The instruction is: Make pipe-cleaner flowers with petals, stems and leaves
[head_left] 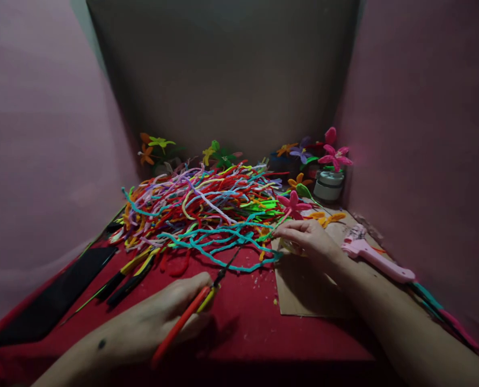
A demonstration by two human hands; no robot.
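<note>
The left hand (183, 303), at seven o'clock, curls its fingers around slim metal pliers with red-orange and yellow handles (183, 322) pointing to one o'clock. The right hand (310, 239), at four o'clock, above flat brown cardboard (299, 298), pinches a thin green stem (280, 222); a fuzzy bright-pink flower (294, 205) stands at its eleven o'clock, a multicoloured pipe-cleaner heap (207, 199) at ten.

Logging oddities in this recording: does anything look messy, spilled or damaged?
Small scraps lie scattered on the red cloth, left of the cardboard, like stray clippings. The pile of fuzzy stems looks tangled. Nothing looks clearly damaged.
</note>
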